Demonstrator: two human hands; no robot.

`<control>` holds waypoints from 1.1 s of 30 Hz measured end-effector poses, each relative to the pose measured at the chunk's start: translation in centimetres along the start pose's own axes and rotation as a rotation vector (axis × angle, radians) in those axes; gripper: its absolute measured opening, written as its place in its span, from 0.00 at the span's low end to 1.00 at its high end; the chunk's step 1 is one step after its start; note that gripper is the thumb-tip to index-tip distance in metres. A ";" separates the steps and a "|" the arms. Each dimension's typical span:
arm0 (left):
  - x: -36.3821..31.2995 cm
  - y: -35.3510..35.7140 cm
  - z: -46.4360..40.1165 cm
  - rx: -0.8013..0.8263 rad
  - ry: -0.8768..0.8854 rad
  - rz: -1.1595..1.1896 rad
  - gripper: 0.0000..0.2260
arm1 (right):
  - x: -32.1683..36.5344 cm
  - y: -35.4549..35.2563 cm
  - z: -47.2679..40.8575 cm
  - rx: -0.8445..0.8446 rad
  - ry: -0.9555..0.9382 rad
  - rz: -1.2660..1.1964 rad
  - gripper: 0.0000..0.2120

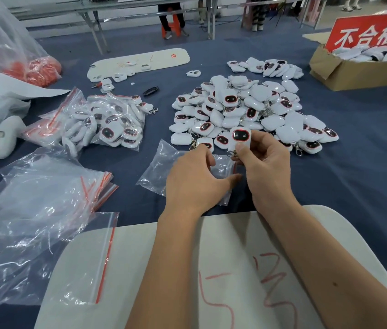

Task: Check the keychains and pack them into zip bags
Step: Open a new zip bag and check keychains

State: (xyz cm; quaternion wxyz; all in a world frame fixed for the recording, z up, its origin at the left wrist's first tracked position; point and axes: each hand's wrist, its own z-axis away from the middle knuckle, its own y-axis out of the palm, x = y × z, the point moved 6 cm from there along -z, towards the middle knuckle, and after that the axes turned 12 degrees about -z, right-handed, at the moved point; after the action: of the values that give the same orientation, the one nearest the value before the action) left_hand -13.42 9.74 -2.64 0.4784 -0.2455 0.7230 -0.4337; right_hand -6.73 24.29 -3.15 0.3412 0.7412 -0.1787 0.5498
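My right hand [267, 167] pinches a white keychain [240, 138] with a dark red-rimmed face, held upright above the blue table. My left hand [197, 179] grips a small clear zip bag [161, 167] just below and left of it, fingers curled on the bag's mouth. A big pile of loose keychains [247, 110] lies right behind both hands. Packed keychains in zip bags [107, 122] are heaped at the centre left. A stack of empty zip bags [52, 198] lies at the left.
A white board with red writing [211, 269] sits under my forearms. A cardboard box [358, 72] with a red sign holds more keychains at the far right. Large plastic bags [2, 67] stand far left. Another white board [140, 61] lies behind.
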 end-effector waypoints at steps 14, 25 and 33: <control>1.4 -1.3 -0.2 -0.229 -0.134 0.381 0.07 | -0.1 1.9 1.0 0.220 -0.074 0.438 0.04; -0.4 -2.8 0.3 -0.434 0.042 0.370 0.08 | 0.3 2.8 1.6 0.369 -0.073 0.253 0.12; -0.4 -3.3 0.6 -0.513 0.051 0.392 0.08 | 2.0 1.3 1.3 0.111 -0.354 0.446 0.12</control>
State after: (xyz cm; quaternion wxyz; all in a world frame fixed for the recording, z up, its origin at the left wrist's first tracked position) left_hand -12.97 8.12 0.31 0.4569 -0.2033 0.8541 -0.1429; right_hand -6.02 22.70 -1.04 0.1341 0.7856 -0.3636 0.4823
